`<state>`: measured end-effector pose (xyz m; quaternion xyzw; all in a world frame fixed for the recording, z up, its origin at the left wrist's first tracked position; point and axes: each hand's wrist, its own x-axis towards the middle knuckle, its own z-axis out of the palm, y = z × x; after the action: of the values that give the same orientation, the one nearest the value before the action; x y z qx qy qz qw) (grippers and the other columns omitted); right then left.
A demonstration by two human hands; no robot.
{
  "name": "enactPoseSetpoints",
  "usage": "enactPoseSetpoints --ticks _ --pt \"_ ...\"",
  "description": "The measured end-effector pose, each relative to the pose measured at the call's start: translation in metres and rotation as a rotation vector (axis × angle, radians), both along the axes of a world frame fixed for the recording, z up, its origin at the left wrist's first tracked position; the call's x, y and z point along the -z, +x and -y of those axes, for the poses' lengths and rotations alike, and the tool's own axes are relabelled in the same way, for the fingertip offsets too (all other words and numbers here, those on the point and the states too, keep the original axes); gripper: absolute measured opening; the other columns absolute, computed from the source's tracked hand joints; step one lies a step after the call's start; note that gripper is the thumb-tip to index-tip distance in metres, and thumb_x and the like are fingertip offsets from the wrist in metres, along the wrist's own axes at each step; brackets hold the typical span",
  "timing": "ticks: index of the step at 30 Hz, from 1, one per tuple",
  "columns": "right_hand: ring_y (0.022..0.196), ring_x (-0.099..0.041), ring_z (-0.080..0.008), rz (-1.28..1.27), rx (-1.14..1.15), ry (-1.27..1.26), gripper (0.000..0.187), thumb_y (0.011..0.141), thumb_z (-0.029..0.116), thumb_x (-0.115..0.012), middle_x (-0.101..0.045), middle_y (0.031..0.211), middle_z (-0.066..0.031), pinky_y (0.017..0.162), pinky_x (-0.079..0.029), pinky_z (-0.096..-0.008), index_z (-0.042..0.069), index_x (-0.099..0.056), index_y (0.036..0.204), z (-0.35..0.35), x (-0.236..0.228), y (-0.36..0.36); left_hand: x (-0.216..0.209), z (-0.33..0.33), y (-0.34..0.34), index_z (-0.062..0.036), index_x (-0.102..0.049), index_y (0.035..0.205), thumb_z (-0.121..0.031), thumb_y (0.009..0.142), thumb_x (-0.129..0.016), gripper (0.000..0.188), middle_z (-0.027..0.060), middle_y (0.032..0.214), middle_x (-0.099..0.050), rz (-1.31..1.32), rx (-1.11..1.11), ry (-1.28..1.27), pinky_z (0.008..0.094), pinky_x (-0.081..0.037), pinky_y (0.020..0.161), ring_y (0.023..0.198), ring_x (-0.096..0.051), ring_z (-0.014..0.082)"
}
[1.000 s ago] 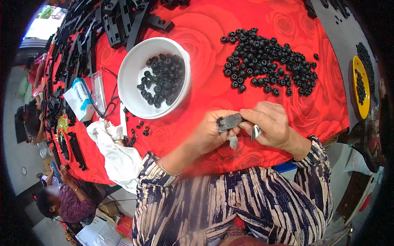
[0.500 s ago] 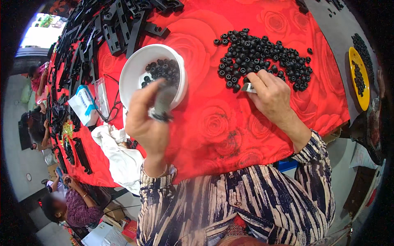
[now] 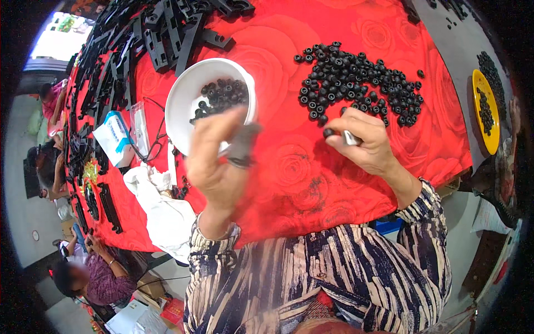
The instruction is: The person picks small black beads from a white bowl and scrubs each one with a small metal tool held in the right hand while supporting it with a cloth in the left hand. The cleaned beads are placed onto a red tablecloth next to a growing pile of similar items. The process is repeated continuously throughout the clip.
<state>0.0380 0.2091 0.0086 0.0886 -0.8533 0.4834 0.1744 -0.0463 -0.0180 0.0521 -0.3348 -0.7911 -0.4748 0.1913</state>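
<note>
My right hand (image 3: 367, 142) is closed, a small black round part (image 3: 329, 132) pinched at the fingertips. A short shiny metal tool (image 3: 350, 138), perhaps a blade, shows between its fingers; most of it is hidden. Just beyond this hand spreads a pile of similar black parts (image 3: 334, 75), each with a hole or dimple. My left hand (image 3: 214, 167) hovers by the near rim of a white bowl (image 3: 178, 106), blurred by motion, with a grey covering (image 3: 245, 146) around a finger. Whether it holds anything cannot be made out. More black parts (image 3: 225, 94) lie in the bowl.
Long black plastic pieces (image 3: 161, 42) heap up at the far left. A blue-and-white box (image 3: 115, 139), dark-framed glasses (image 3: 149, 153) and a white cloth (image 3: 161, 214) lie left of the bowl. A yellow plate (image 3: 484, 111) of black parts stands far right. Other people (image 3: 105, 278) sit at the left.
My right hand has drawn back slightly from the pile, and a black part now shows at its fingertips. My left hand has shifted a little to the right, still blurred.
</note>
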Motion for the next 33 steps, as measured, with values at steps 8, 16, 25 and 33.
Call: enactPoseSetpoints --ticks 8,16,25,33 --pt "0.065 -0.048 -0.0084 0.231 -0.17 -0.316 0.012 0.081 0.008 -0.066 -0.054 0.071 -0.0008 0.057 -0.037 -0.0241 0.001 -0.066 0.091 0.005 -0.008 0.006 0.041 -0.024 0.034 0.0036 -0.058 0.112 0.007 0.074 -0.068 0.039 0.0079 0.101 -0.056 0.843 0.461 0.298 0.0236 -0.048 0.068 0.082 -0.057 0.0109" --pt "0.069 -0.048 -0.0065 0.33 -0.225 -0.469 0.015 0.086 0.009 -0.061 -0.056 0.075 -0.0005 0.06 -0.038 -0.0233 -0.002 -0.065 0.096 0.011 -0.004 0.01 0.043 -0.031 0.037 -0.0027 -0.066 0.102 -0.006 0.07 -0.077 0.035 0.006 0.09 -0.057 0.413 0.37 0.129 0.0233 -0.045 0.059 0.07 -0.056 0.0112" --pt "0.074 -0.054 -0.0063 0.312 -0.172 -0.429 0.016 0.087 0.006 -0.059 -0.06 0.082 -0.0024 0.064 -0.043 -0.0226 -0.003 -0.064 0.099 0.011 -0.001 0.011 0.054 -0.031 0.036 -0.0055 -0.067 0.106 -0.002 0.073 -0.072 0.033 0.0056 0.094 -0.055 0.497 0.374 0.15 0.0229 -0.044 0.061 0.077 -0.055 0.0111" --pt "0.069 -0.051 -0.0031 0.451 -0.106 -0.658 0.014 0.086 0.008 -0.062 -0.059 0.074 0.0026 0.061 -0.042 -0.0208 -0.001 -0.066 0.096 0.018 0.001 0.013 0.05 -0.036 0.037 -0.0037 -0.065 0.104 0.004 0.074 -0.067 0.032 0.0082 0.098 -0.055 0.473 0.376 0.136 0.0243 -0.045 0.07 0.087 -0.056 0.0165"
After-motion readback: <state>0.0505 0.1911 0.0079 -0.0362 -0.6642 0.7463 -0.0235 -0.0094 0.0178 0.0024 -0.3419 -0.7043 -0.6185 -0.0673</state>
